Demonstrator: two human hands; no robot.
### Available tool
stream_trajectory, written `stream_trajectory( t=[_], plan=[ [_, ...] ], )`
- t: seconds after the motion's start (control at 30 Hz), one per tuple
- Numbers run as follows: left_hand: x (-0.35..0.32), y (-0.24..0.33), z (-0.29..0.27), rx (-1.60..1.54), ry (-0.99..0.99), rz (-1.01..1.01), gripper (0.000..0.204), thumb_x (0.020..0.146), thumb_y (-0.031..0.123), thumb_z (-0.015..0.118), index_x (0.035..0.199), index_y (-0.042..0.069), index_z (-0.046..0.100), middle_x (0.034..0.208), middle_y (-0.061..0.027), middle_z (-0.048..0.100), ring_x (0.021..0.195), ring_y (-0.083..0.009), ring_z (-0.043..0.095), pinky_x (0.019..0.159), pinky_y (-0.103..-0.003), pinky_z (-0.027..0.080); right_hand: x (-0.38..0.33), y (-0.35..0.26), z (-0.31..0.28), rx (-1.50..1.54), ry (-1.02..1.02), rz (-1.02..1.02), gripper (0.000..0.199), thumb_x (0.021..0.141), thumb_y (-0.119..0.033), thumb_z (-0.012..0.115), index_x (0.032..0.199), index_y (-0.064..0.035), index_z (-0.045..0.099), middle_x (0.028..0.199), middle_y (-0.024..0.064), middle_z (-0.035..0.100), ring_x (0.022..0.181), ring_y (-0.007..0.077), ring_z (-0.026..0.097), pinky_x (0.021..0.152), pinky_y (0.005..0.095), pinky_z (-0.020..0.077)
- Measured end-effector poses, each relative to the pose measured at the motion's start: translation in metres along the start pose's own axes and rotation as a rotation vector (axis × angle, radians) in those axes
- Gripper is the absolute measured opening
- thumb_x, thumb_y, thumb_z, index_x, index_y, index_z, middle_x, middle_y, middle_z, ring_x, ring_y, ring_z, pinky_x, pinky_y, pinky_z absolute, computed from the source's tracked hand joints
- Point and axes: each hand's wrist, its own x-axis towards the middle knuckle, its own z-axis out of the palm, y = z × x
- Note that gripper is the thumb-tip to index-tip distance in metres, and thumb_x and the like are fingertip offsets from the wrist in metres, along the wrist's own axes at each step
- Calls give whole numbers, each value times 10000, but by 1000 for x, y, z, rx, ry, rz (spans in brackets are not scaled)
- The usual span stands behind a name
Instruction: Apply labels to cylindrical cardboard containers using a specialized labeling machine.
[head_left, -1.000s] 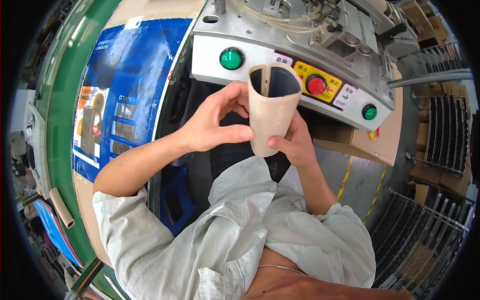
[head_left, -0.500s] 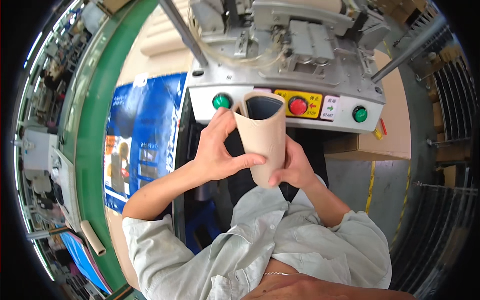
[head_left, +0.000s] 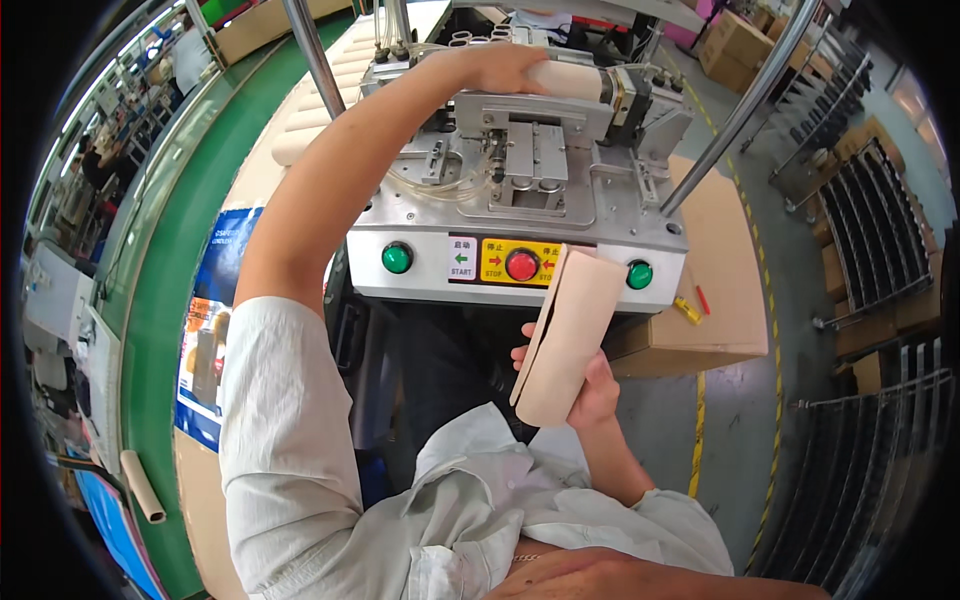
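My right hand [head_left: 590, 390] is wrapped round a beige rolled tube [head_left: 572, 340] with a lengthwise slit along its left side. The tube leans with its top to the right, in front of the machine panel. My left arm stretches far forward over the machine [head_left: 530, 165]. At its back, my left hand [head_left: 508, 68] closes round the left end of a second beige tube [head_left: 568, 79], which lies sideways against a dark clamp-like fitting [head_left: 625, 100]. Some of the left fingers are hidden behind that tube.
The machine's front has a red button [head_left: 522, 264] between two green buttons [head_left: 397, 257]. Metal posts [head_left: 745, 110] rise at both sides. More beige tubes [head_left: 300, 140] lie at the left. A cardboard box [head_left: 700, 335] stands right, with a yellow tool [head_left: 687, 310] on it.
My left hand has let go of the first tube and reached forward to the tube on the machine. My right hand keeps the first tube, now turned so its slit side shows.
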Motion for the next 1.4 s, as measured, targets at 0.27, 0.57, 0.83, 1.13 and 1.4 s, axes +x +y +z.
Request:
stream_trajectory(
  t=[0.27, 0.57, 0.83, 1.13, 1.4],
  plan=[
    [-46, 42, -10, 200, 509, 255, 635, 879, 334, 853, 1396, 78, 589, 1260, -186, 684, 1044, -383, 694, 891, -448, 577, -9, -8, -29, -54, 81, -114, 981, 861, -398, 891, 1611, -2, 398, 1501, 229, 582, 1209, 393, 702, 1025, 473, 588],
    [-259, 145, -17, 13, 544, -4, 717, 708, 181, 912, 1353, 58, 625, 1249, -128, 667, 991, -332, 667, 883, -403, 569, 15, -40, -3, -1265, 192, -603, 899, 653, -228, 1034, 1419, -17, 614, 1349, 165, 678, 1166, 327, 680, 1027, 432, 565],
    [-339, 146, 8, -300, 234, -240, 661, 665, 164, 879, 1267, 28, 643, 1089, -136, 712, 911, -321, 679, 843, -385, 557, 30, -41, 9, -1456, 85, -779, 898, 643, -175, 1032, 1425, -24, 615, 1338, 147, 681, 1162, 313, 686, 1010, 418, 594],
    [-340, 154, 64, -338, -53, -98, 592, 669, 217, 888, 1182, 38, 651, 1069, -127, 724, 921, -333, 694, 853, -401, 571, 29, -42, 15, -1521, 96, -787, 877, 639, -164, 1032, 1408, -43, 627, 1341, 136, 681, 1168, 308, 688, 1010, 415, 600],
    [-340, 145, 115, -409, -272, 14, 566, 681, 248, 887, 1153, 44, 649, 1054, -124, 723, 940, -330, 703, 880, -406, 574, 29, -40, 12, -1517, 89, -767, 871, 641, -133, 1024, 1410, -47, 623, 1346, 136, 681, 1173, 314, 689, 1016, 416, 596]
  ],
)
